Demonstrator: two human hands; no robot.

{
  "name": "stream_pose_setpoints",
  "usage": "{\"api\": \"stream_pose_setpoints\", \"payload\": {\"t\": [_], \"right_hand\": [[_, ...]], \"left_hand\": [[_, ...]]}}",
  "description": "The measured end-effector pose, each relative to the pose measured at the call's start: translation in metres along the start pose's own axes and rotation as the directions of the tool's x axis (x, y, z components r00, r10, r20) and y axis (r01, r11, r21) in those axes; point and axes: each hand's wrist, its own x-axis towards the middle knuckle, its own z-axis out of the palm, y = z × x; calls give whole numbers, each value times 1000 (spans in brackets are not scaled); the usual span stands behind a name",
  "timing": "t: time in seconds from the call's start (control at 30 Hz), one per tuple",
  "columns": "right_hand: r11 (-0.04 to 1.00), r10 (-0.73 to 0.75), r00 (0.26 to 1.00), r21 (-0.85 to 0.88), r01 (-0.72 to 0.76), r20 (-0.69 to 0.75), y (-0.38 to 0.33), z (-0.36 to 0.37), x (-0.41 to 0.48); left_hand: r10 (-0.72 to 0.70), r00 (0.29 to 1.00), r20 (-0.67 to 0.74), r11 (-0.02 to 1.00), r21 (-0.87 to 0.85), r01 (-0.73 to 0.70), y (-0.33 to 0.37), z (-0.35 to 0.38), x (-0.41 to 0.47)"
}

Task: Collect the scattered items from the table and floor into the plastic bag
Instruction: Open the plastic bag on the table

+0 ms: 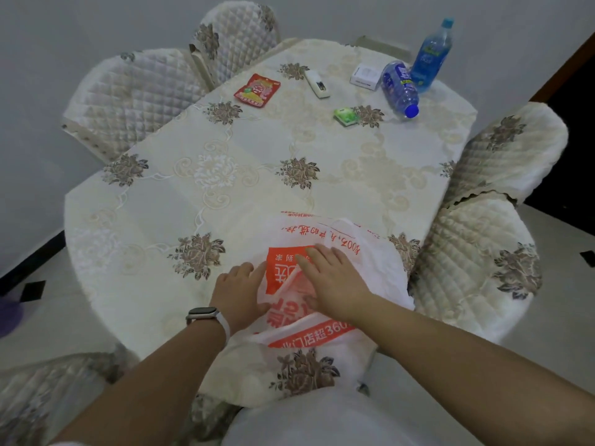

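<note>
A white plastic bag [383, 268] with orange print lies flat on the near edge of the table [225, 188]. My left hand [240, 292] pinches the bag's left edge. My right hand [335, 278] rests flat on the bag, fingers spread. At the far end lie a red snack packet [257, 90], a white remote [317, 83], a small green packet [345, 116], a white box [365, 76] and a blue-capped bottle [400, 88] on its side. Another blue bottle [431, 56] stands upright behind it.
Quilted chairs surround the table: two at the far left [128, 98] [235, 37], one on the right [483, 220], one at the near left [48, 397]. Pale floor shows on both sides, with a small dark object [587, 257] on it at right.
</note>
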Motion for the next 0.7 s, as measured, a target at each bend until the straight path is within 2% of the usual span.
{"api": "stream_pose_setpoints", "payload": {"t": [0.17, 0.3, 0.33, 0.4, 0.5, 0.6, 0.7], "right_hand": [[993, 80, 988, -101, -66, 131, 26, 11, 11], [990, 91, 988, -123, -76, 125, 44, 15, 7], [989, 92, 990, -126, -78, 106, 48, 15, 7], [991, 88, 994, -107, -81, 62, 53, 15, 5], [995, 91, 994, -37, -94, -67, 58, 10, 4], [976, 131, 966, 197, -87, -223, 58, -4, 4], [885, 203, 957, 456, -89, -206, 56, -32, 8]], "left_hand": [[-73, 995, 71, 992, 103, 66, -5, 5, 2], [-30, 996, 89, 990, 136, 18, -8, 0, 1], [-20, 998, 57, 995, 101, 14, -8, -1, 0], [18, 995, -97, 996, -83, -26, -10, 2, -3], [-23, 956, -293, 922, -377, -93, -9, -8, -7], [-119, 946, -301, 816, -573, -79, 0, -34, -11], [-278, 932, -232, 675, -738, 18, 7, -61, -13]]}}
